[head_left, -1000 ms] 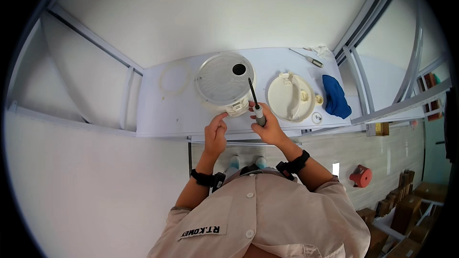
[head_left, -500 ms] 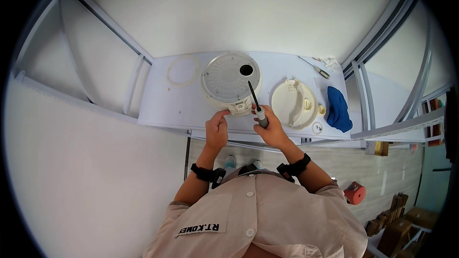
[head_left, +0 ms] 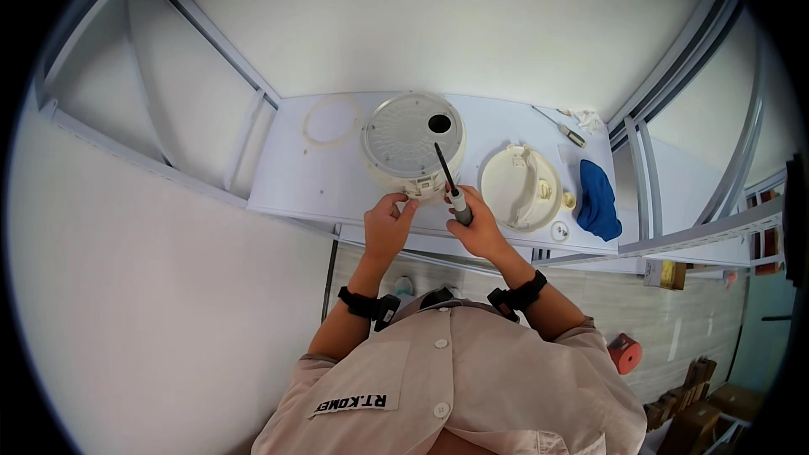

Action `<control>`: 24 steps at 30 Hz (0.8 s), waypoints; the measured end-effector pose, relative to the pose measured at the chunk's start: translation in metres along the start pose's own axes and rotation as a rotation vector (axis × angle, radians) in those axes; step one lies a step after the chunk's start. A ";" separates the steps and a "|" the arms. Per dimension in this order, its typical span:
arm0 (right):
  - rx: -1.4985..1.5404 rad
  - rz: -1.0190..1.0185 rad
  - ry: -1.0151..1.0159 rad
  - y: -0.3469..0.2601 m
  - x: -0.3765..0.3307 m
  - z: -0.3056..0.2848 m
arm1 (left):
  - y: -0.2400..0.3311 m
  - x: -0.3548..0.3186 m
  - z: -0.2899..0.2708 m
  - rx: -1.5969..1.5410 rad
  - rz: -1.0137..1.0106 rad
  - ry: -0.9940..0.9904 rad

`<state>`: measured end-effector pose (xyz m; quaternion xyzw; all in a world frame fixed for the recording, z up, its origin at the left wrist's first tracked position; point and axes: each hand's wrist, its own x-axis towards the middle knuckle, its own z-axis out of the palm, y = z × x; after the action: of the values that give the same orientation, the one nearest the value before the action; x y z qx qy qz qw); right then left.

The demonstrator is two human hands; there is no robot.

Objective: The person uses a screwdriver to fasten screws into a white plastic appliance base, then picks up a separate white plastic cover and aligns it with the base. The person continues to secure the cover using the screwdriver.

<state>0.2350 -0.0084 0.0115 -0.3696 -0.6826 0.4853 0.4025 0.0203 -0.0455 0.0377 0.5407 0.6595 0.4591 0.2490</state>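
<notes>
A plain white wall (head_left: 438, 25) rises behind the pale tabletop (head_left: 291, 177), and grey metal frames (head_left: 212, 31) stand at both sides. On the light, slightly shiny floor (head_left: 674, 307), a red stool (head_left: 625, 355) is near brown boxes (head_left: 693, 426).

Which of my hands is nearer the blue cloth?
Right. Your right hand, gripping the screwdriver, is left of the cloth; your left hand is farther left, at the near edge of the round unit.

Your desk (head_left: 291, 170) carries a round housing (head_left: 411, 147) just beyond your left grip (head_left: 388, 224), with a thin ring (head_left: 305, 123) farther off leftward. Right of your right grip (head_left: 479, 229) lie a cream cover (head_left: 508, 190), small dish (head_left: 559, 231), blue cloth (head_left: 597, 202) and loose screwdriver (head_left: 575, 136).
</notes>
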 end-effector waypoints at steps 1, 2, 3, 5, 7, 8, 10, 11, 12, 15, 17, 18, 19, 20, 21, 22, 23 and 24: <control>0.001 0.000 0.002 0.001 0.000 0.000 | 0.001 0.000 0.000 0.002 0.001 0.004; 0.001 -0.001 0.004 0.002 -0.001 0.001 | 0.001 -0.001 0.001 0.005 0.002 0.008; 0.003 -0.002 0.002 0.001 -0.001 0.000 | 0.001 -0.001 0.001 0.008 0.007 0.013; 0.007 -0.005 -0.001 0.000 -0.001 0.000 | 0.000 -0.001 0.003 0.015 0.017 0.023; 0.001 0.005 -0.002 -0.001 -0.001 0.000 | -0.004 -0.001 0.005 0.017 0.018 0.028; -0.002 0.010 -0.002 -0.001 -0.002 0.000 | -0.006 -0.001 0.005 0.018 0.018 0.031; -0.005 0.020 0.003 -0.002 -0.003 0.000 | -0.006 -0.001 0.005 0.015 0.022 0.030; -0.006 0.025 0.005 -0.003 -0.003 0.000 | -0.006 -0.001 0.005 0.014 0.024 0.030; -0.013 0.016 0.004 -0.003 -0.003 0.000 | -0.006 -0.001 0.005 0.019 0.026 0.031; -0.029 -0.002 0.011 -0.002 0.000 0.001 | -0.005 -0.001 0.005 0.035 0.035 0.034; -0.030 -0.002 0.026 -0.002 0.002 0.002 | -0.007 0.001 0.006 0.048 0.041 0.038; 0.008 0.003 0.036 0.000 0.002 0.003 | -0.008 0.002 0.006 0.048 0.053 0.046; 0.045 0.009 0.047 0.003 0.002 0.004 | -0.008 0.002 0.008 0.048 0.065 0.055; 0.083 0.015 0.057 0.006 0.002 0.004 | -0.009 0.003 0.009 0.048 0.077 0.063; 0.115 0.038 0.077 0.003 0.002 0.006 | -0.009 0.002 0.010 0.035 0.066 0.064; 0.147 0.061 0.098 0.000 0.003 0.007 | -0.009 0.002 0.011 0.021 0.055 0.065; 0.179 0.084 0.119 -0.002 0.003 0.009 | -0.010 0.002 0.012 0.008 0.045 0.066; 0.148 0.075 0.141 0.000 0.004 0.010 | -0.011 0.002 0.012 0.014 0.046 0.057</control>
<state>0.2240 -0.0086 0.0105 -0.3974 -0.6007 0.5218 0.4571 0.0244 -0.0390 0.0231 0.5439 0.6569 0.4755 0.2159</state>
